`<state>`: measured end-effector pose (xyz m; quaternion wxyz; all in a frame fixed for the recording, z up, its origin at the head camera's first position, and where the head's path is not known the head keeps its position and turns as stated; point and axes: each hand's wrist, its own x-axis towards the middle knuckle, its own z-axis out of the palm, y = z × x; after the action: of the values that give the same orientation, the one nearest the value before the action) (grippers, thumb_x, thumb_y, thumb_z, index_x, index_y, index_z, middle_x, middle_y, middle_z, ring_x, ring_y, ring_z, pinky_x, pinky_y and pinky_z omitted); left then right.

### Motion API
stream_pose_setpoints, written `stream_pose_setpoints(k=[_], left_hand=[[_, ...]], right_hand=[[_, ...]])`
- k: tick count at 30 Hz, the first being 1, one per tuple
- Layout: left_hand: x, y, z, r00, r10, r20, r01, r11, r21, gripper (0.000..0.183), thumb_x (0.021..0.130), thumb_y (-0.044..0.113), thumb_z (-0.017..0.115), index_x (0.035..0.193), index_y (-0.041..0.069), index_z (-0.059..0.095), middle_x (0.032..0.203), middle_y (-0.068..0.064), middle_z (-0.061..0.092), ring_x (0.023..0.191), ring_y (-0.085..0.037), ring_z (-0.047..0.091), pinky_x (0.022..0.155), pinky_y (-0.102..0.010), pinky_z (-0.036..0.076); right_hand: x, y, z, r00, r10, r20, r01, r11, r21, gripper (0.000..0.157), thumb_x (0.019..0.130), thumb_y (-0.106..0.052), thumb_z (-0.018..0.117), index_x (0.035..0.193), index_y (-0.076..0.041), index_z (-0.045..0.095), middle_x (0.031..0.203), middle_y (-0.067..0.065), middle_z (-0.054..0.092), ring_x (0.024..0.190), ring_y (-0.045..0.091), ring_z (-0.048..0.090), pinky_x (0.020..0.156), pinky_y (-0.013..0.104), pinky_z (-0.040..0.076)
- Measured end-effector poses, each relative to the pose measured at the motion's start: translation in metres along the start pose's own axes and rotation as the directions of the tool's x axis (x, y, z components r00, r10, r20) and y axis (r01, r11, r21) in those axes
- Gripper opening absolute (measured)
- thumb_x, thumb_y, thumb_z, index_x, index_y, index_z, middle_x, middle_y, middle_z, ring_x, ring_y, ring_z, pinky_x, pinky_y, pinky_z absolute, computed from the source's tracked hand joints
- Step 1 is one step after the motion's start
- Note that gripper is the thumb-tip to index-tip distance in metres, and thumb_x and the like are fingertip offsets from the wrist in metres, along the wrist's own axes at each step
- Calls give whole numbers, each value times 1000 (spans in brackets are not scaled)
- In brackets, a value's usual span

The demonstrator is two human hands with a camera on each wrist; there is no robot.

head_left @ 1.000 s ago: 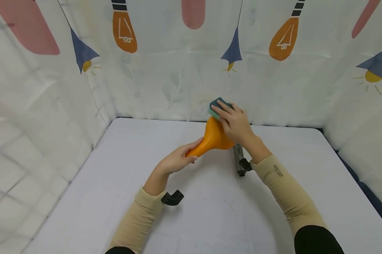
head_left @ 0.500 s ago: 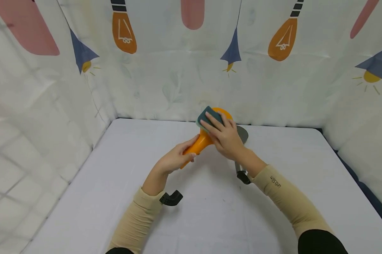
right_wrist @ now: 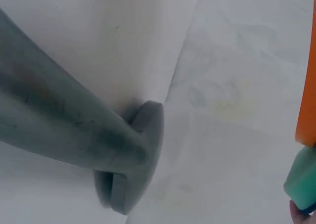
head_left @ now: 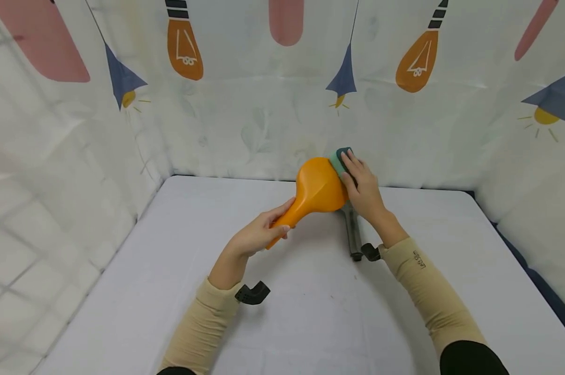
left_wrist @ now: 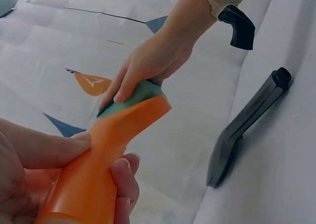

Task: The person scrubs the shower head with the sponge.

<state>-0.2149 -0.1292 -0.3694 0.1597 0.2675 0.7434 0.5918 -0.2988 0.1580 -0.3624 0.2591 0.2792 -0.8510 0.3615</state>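
My left hand (head_left: 254,239) grips the narrow handle of an orange paddle-shaped tool (head_left: 317,185), holding it above the table with its broad rounded head up. Its exact kind is unclear. A green sponge (head_left: 337,162) with a dark scouring side is held in my right hand (head_left: 366,194), its light side against the right edge of the orange head. In the left wrist view, the sponge (left_wrist: 143,93) touches the head's back, and my thumb and fingers wrap the orange handle (left_wrist: 89,179). Only part of the right hand shows in the right wrist view, beside the sponge (right_wrist: 303,182).
Behind the orange tool, a grey tool (head_left: 352,234) with a long handle and flat head lies on the white table (head_left: 217,208); its head is partly hidden. Printed white curtains (head_left: 263,114) stand along the back and sides. A black mount (head_left: 253,293) sits at my left wrist.
The orange tool's head has tilted and turned its broad face forward. The right hand slid the sponge down-left across it, then back up-right to its right edge. The left hand has barely moved.
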Motion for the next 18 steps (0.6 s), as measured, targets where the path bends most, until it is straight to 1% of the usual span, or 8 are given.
stream_pose_setpoints(k=[2,4,6,9,11,14,16,18], left_hand=[[0,0,0,1000,6,8,-6,1000,-5,65,105,0,47,164,8,20,112,-18,60,83,-23,50,63,-27,34],[0,1,1,1000,10,15,-10,1000,-9,65,105,1,47,164,7,20,111,-18,59,83,-23,50,63,-27,34],[0,1,1,1000,9,16,-9,1000,-12,65,106,1,47,164,7,20,111,-18,58,83,-22,51,63,-27,35],[0,1,0,1000,8,4,-8,1000,-13,64,106,2,47,164,6,19,112,-19,58,84,-24,52,64,-27,36],[0,1,0,1000,15,-1,-15,1000,-19,64,106,2,47,164,5,18,115,-20,57,85,-26,52,67,-27,38],[0,0,0,1000,30,-10,-30,999,-25,64,106,1,47,163,3,18,119,-23,56,86,-30,52,72,-29,41],[0,0,1,999,29,-16,-29,999,-26,62,107,2,47,162,0,19,118,-24,57,88,-31,52,75,-31,43],[0,1,1,999,27,-25,-28,999,-25,61,107,2,47,161,-1,21,116,-24,58,89,-30,53,77,-31,44]], right_hand=[[-1,1,0,999,34,-4,-34,999,16,48,107,-8,52,153,2,43,160,21,36,143,43,37,115,63,28],[-2,-4,3,999,27,-20,-27,1000,-4,48,106,-8,54,152,3,44,159,23,37,142,46,37,113,65,30],[-4,-13,8,999,-22,-43,19,998,-53,47,104,-8,56,150,3,48,157,23,39,140,50,37,109,70,30],[-11,-34,20,988,-150,-35,144,981,-132,46,101,-8,61,146,-1,54,155,22,44,139,55,35,103,72,32],[-17,-48,27,967,-253,-2,249,953,-175,47,99,-8,65,145,-4,57,154,20,46,139,57,34,100,70,34],[-27,-66,32,922,-381,63,385,893,-231,51,95,-8,71,145,-9,59,154,17,48,137,56,37,98,64,38],[-32,-72,33,893,-440,97,449,850,-276,56,92,-7,75,145,-12,58,154,15,48,136,56,39,99,63,39],[-35,-74,32,870,-477,122,491,818,-301,60,90,-7,78,145,-13,57,154,14,49,136,56,40,100,63,40]])
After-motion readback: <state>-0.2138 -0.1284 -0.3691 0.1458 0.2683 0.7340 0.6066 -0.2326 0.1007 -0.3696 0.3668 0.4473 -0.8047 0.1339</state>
